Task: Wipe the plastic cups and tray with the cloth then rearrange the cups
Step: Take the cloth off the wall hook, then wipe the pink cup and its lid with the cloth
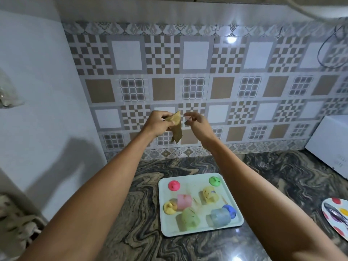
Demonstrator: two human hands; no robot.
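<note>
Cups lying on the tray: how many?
4. Pink cup left of centre, yellow cup centre-right, green cup near front edge, blue cup front right on the tray. Small coloured lids sit separately.

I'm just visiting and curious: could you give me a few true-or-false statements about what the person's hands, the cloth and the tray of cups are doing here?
1. The left hand holds the cloth up in the air. True.
2. The right hand is wiping the tray. False: it is raised beside the cloth, fingers open, well above the tray.
3. A blue cup lies on its side on the tray. True.
4. The tray sits on a bare wooden table. False: it rests on a dark marbled countertop.
5. The tray is empty. False: several coloured cups are on it.
</note>
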